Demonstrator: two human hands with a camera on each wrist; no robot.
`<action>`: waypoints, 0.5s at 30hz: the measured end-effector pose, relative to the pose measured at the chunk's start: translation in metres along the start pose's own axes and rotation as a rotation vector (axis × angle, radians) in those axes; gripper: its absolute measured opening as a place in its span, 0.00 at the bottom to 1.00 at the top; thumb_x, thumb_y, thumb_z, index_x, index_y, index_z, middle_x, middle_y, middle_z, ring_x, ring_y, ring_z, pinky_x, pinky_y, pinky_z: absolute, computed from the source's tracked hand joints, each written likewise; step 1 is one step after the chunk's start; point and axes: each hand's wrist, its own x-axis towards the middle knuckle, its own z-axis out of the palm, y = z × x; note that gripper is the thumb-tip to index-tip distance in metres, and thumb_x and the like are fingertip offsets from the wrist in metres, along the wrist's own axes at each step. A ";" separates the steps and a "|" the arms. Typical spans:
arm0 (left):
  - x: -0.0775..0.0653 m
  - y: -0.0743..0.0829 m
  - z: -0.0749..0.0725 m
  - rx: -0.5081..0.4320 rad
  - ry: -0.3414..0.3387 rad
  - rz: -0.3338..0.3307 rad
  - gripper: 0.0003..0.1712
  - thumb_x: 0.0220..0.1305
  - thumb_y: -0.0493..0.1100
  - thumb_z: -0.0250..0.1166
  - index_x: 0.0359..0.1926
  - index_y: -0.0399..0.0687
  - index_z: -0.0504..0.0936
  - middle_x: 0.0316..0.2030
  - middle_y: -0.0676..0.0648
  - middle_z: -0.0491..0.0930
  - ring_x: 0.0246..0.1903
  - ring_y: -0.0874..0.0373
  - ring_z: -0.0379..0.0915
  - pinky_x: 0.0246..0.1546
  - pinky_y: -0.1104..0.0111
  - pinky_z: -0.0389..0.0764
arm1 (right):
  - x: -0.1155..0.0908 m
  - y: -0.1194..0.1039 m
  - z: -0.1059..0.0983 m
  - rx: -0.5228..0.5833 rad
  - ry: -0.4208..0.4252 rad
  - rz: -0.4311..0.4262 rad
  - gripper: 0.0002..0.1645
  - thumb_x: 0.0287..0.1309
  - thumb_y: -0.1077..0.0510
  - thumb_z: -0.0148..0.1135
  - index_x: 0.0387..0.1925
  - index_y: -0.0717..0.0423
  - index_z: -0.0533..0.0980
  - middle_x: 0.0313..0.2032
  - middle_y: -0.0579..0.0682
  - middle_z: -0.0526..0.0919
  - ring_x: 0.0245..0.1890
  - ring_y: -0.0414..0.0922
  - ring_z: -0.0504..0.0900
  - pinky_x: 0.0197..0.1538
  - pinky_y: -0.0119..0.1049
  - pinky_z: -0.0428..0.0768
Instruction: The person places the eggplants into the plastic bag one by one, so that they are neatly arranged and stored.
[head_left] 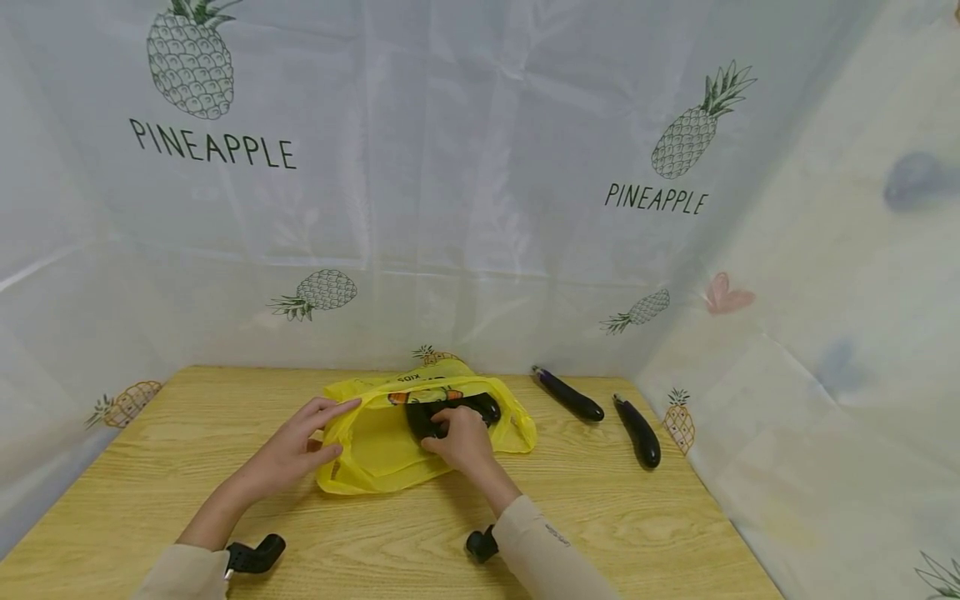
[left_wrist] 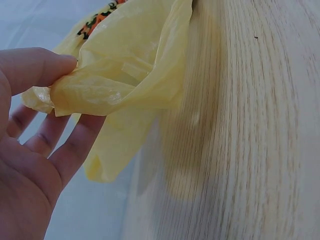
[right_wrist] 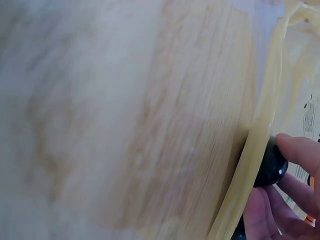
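A yellow plastic bag (head_left: 378,450) lies on its side on the table, its mouth facing me. My left hand (head_left: 288,450) holds the left edge of that mouth; in the left wrist view the thumb (left_wrist: 47,67) lies on the film, with the other fingers behind it. Inside the opening are dark eggplants (head_left: 487,407), partly hidden by film and hand, so their number is unclear. My right hand (head_left: 467,442) reaches into the mouth and grips one eggplant (right_wrist: 272,165) between thumb and fingers, as the right wrist view shows.
To the right of the bag, two more eggplants lie on the wooden table (head_left: 375,542): one near the back edge (head_left: 570,396), another close to the right edge (head_left: 639,433). A pineapple-printed curtain (head_left: 450,208) hangs behind and at the sides. Black devices (head_left: 258,554) sit at both wrists.
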 end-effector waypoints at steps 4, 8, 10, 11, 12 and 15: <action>0.000 0.000 0.000 0.005 0.002 0.003 0.41 0.71 0.31 0.69 0.81 0.48 0.66 0.54 0.50 0.71 0.51 0.63 0.68 0.49 0.63 0.83 | -0.002 0.003 -0.002 0.018 -0.011 0.001 0.23 0.57 0.53 0.82 0.53 0.57 0.88 0.41 0.51 0.87 0.39 0.47 0.83 0.41 0.42 0.83; 0.000 -0.001 0.001 0.012 0.003 0.011 0.41 0.70 0.30 0.69 0.81 0.47 0.66 0.54 0.51 0.71 0.52 0.63 0.68 0.49 0.64 0.83 | -0.006 0.003 -0.009 0.050 -0.024 -0.005 0.24 0.58 0.54 0.81 0.54 0.58 0.88 0.45 0.54 0.87 0.44 0.50 0.85 0.46 0.46 0.84; 0.000 -0.001 0.001 0.020 0.007 0.022 0.42 0.70 0.29 0.69 0.81 0.46 0.66 0.54 0.51 0.71 0.51 0.63 0.68 0.49 0.64 0.83 | -0.007 0.003 -0.013 0.065 -0.031 -0.011 0.24 0.59 0.54 0.81 0.55 0.58 0.87 0.47 0.54 0.87 0.46 0.51 0.85 0.49 0.48 0.85; 0.000 -0.001 0.001 0.025 0.010 0.027 0.42 0.70 0.29 0.69 0.81 0.46 0.66 0.53 0.50 0.71 0.51 0.64 0.67 0.49 0.64 0.83 | -0.008 0.004 -0.016 0.068 -0.034 -0.015 0.24 0.59 0.54 0.80 0.55 0.58 0.87 0.47 0.54 0.88 0.47 0.52 0.85 0.50 0.49 0.85; 0.000 -0.001 0.001 0.023 0.010 0.029 0.42 0.70 0.29 0.69 0.81 0.46 0.66 0.53 0.50 0.71 0.51 0.63 0.67 0.49 0.65 0.83 | -0.009 0.004 -0.019 0.073 -0.038 -0.022 0.23 0.59 0.54 0.80 0.55 0.58 0.87 0.48 0.55 0.87 0.48 0.52 0.85 0.50 0.50 0.84; 0.000 -0.001 0.001 0.008 0.008 0.027 0.41 0.71 0.30 0.69 0.81 0.45 0.66 0.54 0.49 0.71 0.51 0.63 0.68 0.47 0.65 0.83 | -0.011 0.008 -0.029 0.073 -0.048 -0.037 0.24 0.61 0.53 0.79 0.56 0.57 0.87 0.50 0.54 0.87 0.49 0.52 0.85 0.51 0.49 0.84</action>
